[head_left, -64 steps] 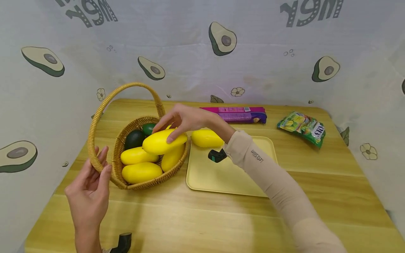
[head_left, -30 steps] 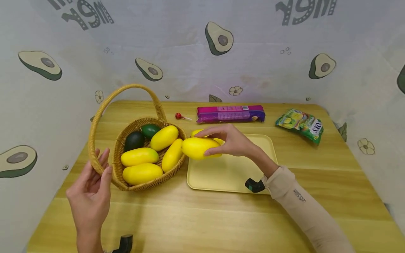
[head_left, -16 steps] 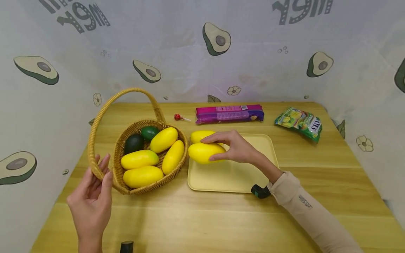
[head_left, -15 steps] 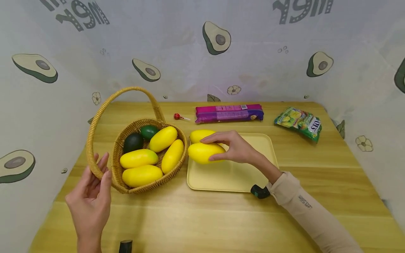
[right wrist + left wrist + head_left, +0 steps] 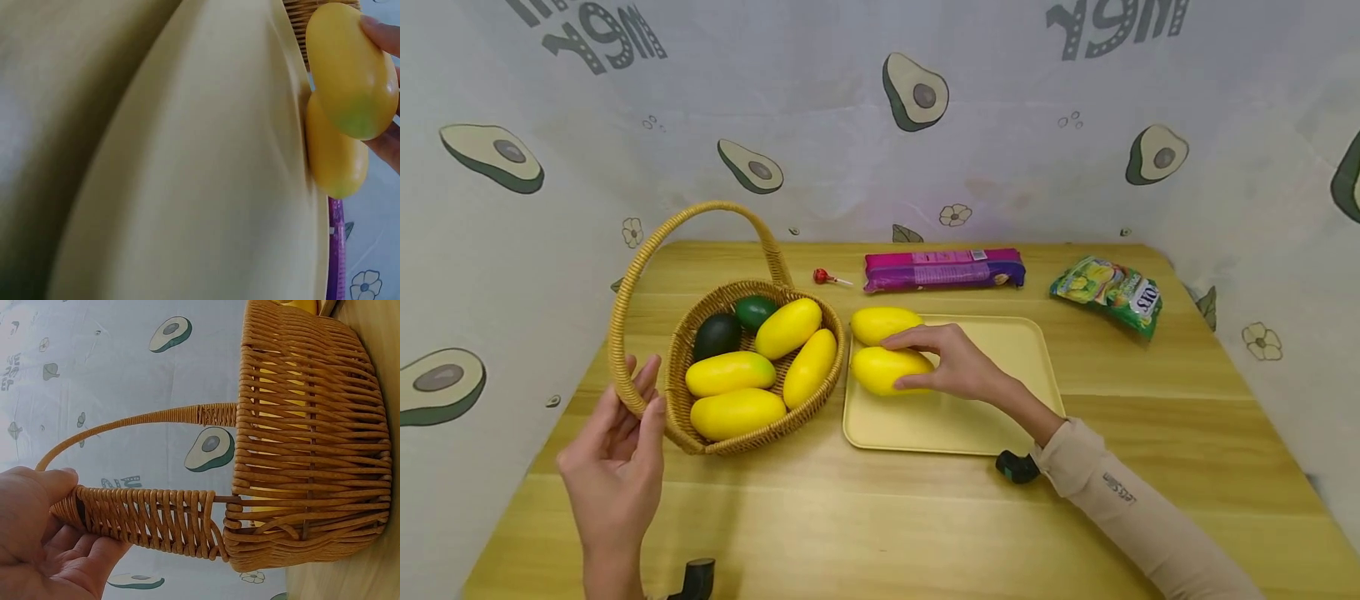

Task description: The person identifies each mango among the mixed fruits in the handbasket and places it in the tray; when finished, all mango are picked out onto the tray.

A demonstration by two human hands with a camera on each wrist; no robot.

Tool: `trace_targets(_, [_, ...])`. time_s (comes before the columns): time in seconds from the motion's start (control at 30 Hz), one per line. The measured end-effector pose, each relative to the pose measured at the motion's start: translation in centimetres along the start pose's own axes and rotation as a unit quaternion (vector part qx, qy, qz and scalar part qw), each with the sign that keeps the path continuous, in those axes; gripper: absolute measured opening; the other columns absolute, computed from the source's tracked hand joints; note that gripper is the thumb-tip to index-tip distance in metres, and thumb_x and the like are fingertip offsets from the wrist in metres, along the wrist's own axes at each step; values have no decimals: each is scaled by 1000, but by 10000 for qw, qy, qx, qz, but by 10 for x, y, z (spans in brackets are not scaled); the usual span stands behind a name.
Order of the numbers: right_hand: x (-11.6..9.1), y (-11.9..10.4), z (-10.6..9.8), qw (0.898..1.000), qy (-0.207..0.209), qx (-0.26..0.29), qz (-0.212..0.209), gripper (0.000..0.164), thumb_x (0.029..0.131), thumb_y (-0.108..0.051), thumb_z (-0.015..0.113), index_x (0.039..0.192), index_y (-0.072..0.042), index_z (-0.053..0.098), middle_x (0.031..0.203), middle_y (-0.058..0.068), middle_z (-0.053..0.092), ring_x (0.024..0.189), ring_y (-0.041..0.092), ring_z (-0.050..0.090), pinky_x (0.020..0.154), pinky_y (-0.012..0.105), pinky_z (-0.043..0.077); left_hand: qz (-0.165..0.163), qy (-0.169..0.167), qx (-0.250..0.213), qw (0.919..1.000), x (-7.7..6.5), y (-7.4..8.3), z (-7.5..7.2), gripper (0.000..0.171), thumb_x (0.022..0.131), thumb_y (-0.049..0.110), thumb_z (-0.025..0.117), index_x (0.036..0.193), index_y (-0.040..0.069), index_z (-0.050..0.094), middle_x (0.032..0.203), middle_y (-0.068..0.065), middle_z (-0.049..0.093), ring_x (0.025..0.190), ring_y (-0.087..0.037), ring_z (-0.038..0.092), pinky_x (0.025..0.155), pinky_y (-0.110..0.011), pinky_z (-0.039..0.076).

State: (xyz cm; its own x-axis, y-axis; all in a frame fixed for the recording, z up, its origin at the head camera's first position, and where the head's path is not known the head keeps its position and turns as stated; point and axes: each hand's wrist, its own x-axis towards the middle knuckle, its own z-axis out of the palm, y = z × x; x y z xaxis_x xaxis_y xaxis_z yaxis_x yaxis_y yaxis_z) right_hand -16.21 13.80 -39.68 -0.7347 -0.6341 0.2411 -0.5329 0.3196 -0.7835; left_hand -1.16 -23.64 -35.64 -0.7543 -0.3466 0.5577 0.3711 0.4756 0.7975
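Observation:
My right hand [image 5: 951,362] holds a yellow mango [image 5: 887,371] between thumb and fingers, low over the left part of a pale yellow tray [image 5: 955,425]. Just behind it on the tray lies a second mango [image 5: 883,323]; the two overlap in the right wrist view. My left hand [image 5: 617,458] holds the wrapped handle [image 5: 137,515] of a wicker basket [image 5: 312,437], thumb on one side and fingers on the other. Inside the basket are several yellow mangoes [image 5: 737,414], a dark avocado-like fruit [image 5: 717,336] and a smaller green one [image 5: 756,312].
Behind the tray lies a long pink and purple packet [image 5: 943,270], with a red lollipop [image 5: 822,276] to its left. A green snack bag [image 5: 1108,293] rests at the back right of the wooden table [image 5: 880,525]. A printed curtain [image 5: 835,125] encloses the back and sides.
My right hand has carried the mango from above the basket rightward to the tray, lowering it beside the other mango. My left hand stays at the basket handle.

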Motion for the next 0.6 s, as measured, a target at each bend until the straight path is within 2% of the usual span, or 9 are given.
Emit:
trace_targets(0.37, [0, 0, 7, 9997, -98, -233, -22, 50, 84, -7, 94, 131, 0, 76, 131, 14, 76, 126, 34, 71, 110, 48, 58, -164, 19, 101, 9998, -3, 0, 2, 54, 99, -13, 68, 149, 6, 63, 136, -16, 73, 119, -6, 73, 93, -19, 60])
trace_targets(0.6, [4, 4, 9, 9989, -113, -435, -115, 51, 84, -9, 94, 131, 0, 76, 130, 13, 77, 124, 33, 72, 108, 48, 59, -12, 13, 93, 10000, 0, 0, 0, 55, 99, -14, 68, 150, 6, 62, 137, -19, 72, 121, -7, 72, 94, -18, 59])
